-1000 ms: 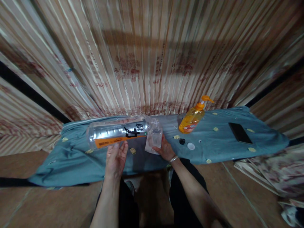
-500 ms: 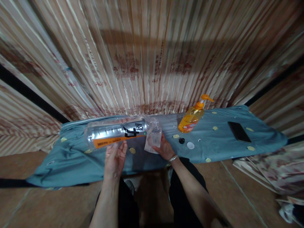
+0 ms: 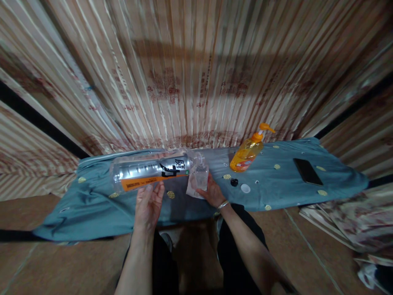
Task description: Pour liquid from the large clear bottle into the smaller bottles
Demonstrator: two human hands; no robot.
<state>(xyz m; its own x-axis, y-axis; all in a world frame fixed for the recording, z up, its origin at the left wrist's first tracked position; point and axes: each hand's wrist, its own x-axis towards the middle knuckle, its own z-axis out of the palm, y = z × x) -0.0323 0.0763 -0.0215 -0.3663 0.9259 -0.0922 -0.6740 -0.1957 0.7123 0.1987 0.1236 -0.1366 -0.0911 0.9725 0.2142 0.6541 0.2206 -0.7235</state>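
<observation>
My left hand (image 3: 149,203) is closed under a large clear plastic bottle (image 3: 144,171) with a silver and orange label. The bottle lies nearly level, its neck pointing right. My right hand (image 3: 214,191) is wrapped round a small clear bottle (image 3: 202,176), with a pale tissue (image 3: 192,186) beneath or around it. The large bottle's neck meets the small bottle's top; whether the rims touch I cannot tell. To the right of this hand, a black cap (image 3: 234,182) and a white round lid (image 3: 245,188) lie on the cloth.
A pump bottle of orange liquid (image 3: 245,156) stands right of my hands on the blue-green cloth (image 3: 276,192) of a narrow bench. Farther right lies a black phone (image 3: 307,171). A striped curtain (image 3: 196,82) hangs close behind the bench.
Both hands and the two bottles hold nearly the same position. The view has shifted very slightly.
</observation>
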